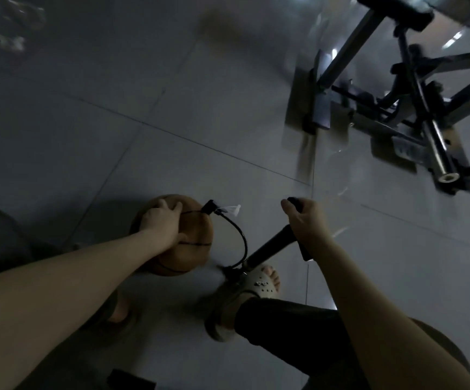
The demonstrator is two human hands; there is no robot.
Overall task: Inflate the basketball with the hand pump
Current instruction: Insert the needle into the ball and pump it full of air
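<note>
Steadying the basketball [196, 243] on the floor [172, 122], the left hand [162, 223] spreads its fingers flat over the top; the right hand [308, 220] clenches the pump handle [295, 203]. Light, grippy and apt to roll, the basketball likely wants pressing from above.

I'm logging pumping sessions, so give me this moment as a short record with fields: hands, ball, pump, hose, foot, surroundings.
left hand: spread over the top of the basketball, steadying it
right hand: grips the pump handle
ball: brown, on the tiled floor
pump barrel: black, leaning
hose: curves from the pump's foot to a black connector at the ball's top
foot: in a pale sandal at the pump's base
surroundings: metal frame at upper right
</note>
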